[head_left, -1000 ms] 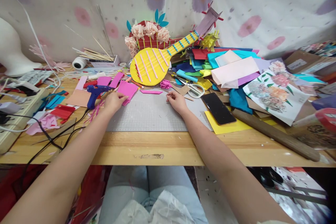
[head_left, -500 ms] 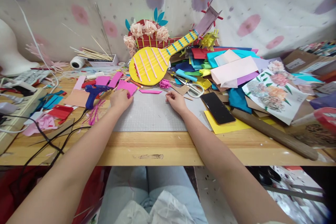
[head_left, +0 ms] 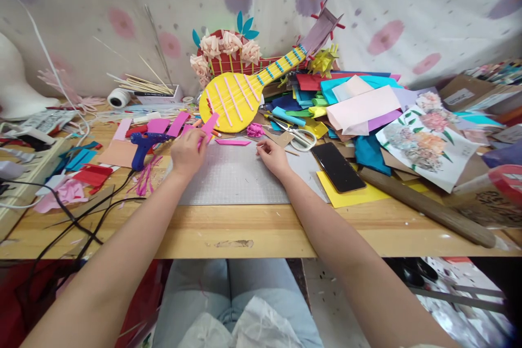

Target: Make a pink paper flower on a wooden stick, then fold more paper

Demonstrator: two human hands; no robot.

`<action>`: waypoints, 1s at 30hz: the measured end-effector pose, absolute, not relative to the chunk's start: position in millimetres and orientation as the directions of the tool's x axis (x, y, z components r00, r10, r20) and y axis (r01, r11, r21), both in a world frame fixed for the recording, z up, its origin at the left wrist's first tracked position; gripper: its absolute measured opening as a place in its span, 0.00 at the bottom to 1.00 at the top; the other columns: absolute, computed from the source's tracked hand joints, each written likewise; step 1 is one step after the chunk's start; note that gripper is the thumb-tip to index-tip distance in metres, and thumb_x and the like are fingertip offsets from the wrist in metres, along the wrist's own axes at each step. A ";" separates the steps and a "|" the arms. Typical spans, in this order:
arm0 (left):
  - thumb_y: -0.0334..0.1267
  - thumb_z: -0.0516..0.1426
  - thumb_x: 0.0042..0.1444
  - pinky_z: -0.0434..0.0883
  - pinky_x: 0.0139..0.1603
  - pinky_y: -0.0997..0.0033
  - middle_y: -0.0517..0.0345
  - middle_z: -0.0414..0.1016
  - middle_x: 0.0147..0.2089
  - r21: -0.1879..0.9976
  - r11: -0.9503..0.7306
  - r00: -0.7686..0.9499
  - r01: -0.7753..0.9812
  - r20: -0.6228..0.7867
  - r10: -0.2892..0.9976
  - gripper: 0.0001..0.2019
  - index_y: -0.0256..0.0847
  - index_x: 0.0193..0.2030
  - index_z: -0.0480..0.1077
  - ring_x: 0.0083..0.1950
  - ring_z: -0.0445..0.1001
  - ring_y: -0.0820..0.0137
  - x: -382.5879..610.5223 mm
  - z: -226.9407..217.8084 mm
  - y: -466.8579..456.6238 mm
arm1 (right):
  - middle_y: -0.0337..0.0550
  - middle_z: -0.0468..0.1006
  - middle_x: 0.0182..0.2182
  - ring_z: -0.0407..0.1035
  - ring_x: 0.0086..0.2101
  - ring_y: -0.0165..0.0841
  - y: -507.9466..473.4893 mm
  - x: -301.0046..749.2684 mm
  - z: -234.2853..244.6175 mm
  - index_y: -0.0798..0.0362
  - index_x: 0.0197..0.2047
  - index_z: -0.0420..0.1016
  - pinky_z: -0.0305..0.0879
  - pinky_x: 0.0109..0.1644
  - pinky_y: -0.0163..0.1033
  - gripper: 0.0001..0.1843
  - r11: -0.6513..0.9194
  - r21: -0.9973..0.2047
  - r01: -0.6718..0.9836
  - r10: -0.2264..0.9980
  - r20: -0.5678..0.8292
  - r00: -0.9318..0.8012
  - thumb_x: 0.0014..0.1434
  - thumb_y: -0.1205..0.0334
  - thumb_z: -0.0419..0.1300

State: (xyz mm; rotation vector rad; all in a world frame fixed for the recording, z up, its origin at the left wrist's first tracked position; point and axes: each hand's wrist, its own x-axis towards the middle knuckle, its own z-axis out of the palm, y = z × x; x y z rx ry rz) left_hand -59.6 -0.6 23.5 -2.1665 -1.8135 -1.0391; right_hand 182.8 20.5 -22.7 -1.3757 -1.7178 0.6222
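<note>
My left hand is closed on a bright pink paper piece, pinching its lower end and holding it tilted up off the cutting mat. My right hand rests on the right part of the grey cutting mat, its fingers loosely curled, the thumb apart and nothing seen between them. A narrow pink paper strip lies on the mat between my hands. Just beyond sit a crumpled magenta paper flower and a yellow paper lute with pink strips across its body.
Left of the mat lie a blue glue gun, its black cord and pink paper shreds. To the right are white-handled scissors, a black phone, a long wooden stick and piled coloured paper.
My left hand has lifted the pink paper piece from the mat and tilted it upright, the wrist rising slightly. My right hand has barely moved.
</note>
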 end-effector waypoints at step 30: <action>0.45 0.54 0.51 0.65 0.39 0.69 0.59 0.76 0.32 0.636 -0.041 -0.083 0.771 0.164 0.983 0.18 0.42 0.48 0.65 0.37 0.73 0.68 -38.3 -12.5 -18.5 | 0.35 0.70 0.28 0.64 0.30 0.30 20.6 167.0 -24.6 0.49 0.45 0.66 0.56 0.33 0.34 0.21 0.155 -0.680 0.716 0.987 0.138 -0.084 0.48 0.53 0.60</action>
